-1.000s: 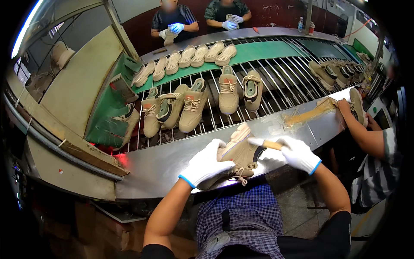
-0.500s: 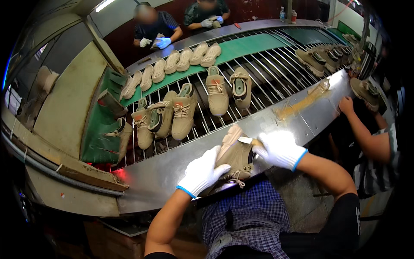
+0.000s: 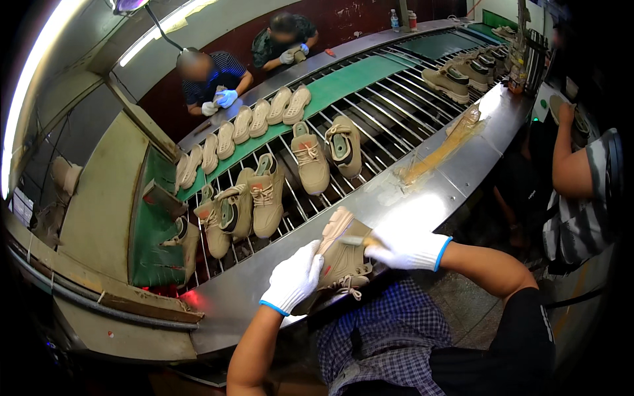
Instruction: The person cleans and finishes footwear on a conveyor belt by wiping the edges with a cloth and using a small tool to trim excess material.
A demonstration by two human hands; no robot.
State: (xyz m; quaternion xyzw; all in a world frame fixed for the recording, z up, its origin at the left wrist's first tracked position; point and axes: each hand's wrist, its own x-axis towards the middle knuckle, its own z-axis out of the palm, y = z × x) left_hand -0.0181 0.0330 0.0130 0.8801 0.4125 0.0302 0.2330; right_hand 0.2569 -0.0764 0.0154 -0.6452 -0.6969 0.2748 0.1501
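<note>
A tan lace-up shoe (image 3: 344, 263) with a pale chunky sole (image 3: 335, 228) lies tilted on its side at the metal counter's near edge. My left hand (image 3: 294, 277), in a white glove with a blue cuff, is closed on the shoe's left side. In the matching glove, my right hand (image 3: 408, 245) grips what looks like a small brush (image 3: 355, 240) with a wooden handle. Its pale tip is against or just over the seam where sole meets upper; blur hides which. Loose laces (image 3: 350, 285) hang toward me.
Beyond the metal counter (image 3: 254, 280), tan shoes (image 3: 267, 204) stand on a rod conveyor (image 3: 389, 109). Several loose soles (image 3: 259, 117) line a green belt (image 3: 343, 82). Brown residue (image 3: 429, 158) marks the counter. Two people (image 3: 205, 76) work across; another person's arm (image 3: 571, 158) is at right.
The view has shifted, with the scene sliding left. My right hand has turned the brush from sloping to nearly level along the sole seam. My left hand keeps its hold on the shoe.
</note>
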